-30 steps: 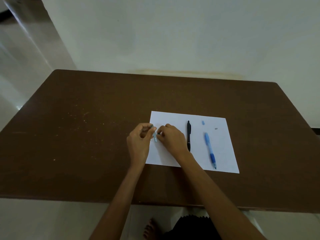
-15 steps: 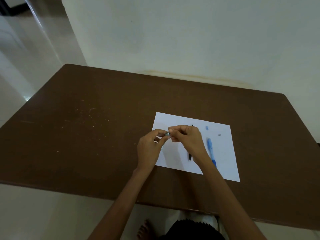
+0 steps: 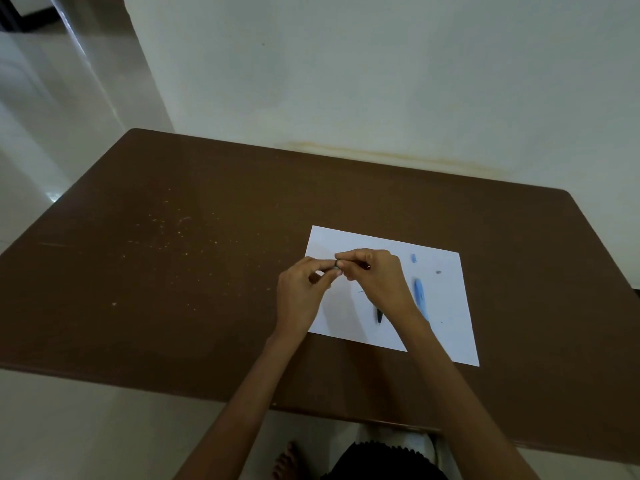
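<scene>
Head view, looking down on a brown table point(image 3: 173, 271) set against a pale wall point(image 3: 381, 81). We note a white sheet of paper point(image 3: 450, 323) lying flat on the right half of the table, toward its front edge.

Both hands are over the left part of the sheet, fingertips meeting. The left hand point(image 3: 303, 294) has thumb and forefinger curled in, pinching a small part point(image 3: 337, 265) from the left. The right hand point(image 3: 375, 280) comes in from the right with fingers curled and pinches the same part from its side. We record both hands as closed on it. The part is tiny and greyish, mostly covered by fingertips, so we cannot tell its shape. It sits between the two hands, over the sheet. We cannot tell whether it is clear of the paper.

On the sheet:
- A black pen point(image 3: 380, 316), with only its near tip showing from under the right wrist.
- A blue pen point(image 3: 420, 296), just right of that wrist, lying lengthwise front to back.
- A short blue piece point(image 3: 413, 258), beyond the blue pen's far end and apart from it.
- A small dark bit point(image 3: 438, 272), right of that piece, alone on the paper.

Pale specks point(image 3: 180, 223) are scattered over the left half of the table. Below the front edge we see a bare foot point(image 3: 287, 459) on the light floor point(image 3: 86, 427).
</scene>
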The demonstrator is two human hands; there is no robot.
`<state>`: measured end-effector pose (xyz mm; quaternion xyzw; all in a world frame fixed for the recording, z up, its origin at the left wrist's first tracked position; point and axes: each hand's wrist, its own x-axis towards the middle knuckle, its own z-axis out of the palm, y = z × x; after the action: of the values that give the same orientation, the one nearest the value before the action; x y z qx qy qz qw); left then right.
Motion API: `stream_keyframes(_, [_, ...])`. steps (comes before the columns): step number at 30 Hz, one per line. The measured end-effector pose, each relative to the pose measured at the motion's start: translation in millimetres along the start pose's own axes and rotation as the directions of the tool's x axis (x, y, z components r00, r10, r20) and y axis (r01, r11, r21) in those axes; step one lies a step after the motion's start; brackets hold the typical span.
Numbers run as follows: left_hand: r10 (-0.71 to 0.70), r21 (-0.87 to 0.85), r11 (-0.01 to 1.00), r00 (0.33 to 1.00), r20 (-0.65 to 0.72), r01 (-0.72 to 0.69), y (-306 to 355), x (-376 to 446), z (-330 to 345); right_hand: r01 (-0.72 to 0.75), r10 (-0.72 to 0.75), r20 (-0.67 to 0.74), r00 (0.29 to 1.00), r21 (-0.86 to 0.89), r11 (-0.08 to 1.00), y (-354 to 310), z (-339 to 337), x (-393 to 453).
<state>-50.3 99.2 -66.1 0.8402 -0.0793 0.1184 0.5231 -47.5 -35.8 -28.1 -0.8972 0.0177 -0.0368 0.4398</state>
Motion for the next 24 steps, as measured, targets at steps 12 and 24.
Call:
stream_keyframes(12, [-0.26,-0.24,0.933,0.963,0.07,0.269,0.3,8.0,4.1,-0.055,0.046,0.103,0.994,0.088,0.995,5.4,4.0,-3.7])
stream_keyframes(24, [-0.387,-0.244,0.888,0.92,0.057,0.389,-15.3,33.0,11.9,-0.165,0.145,0.103,0.984,0.218,0.962,2.2,25.7,18.2])
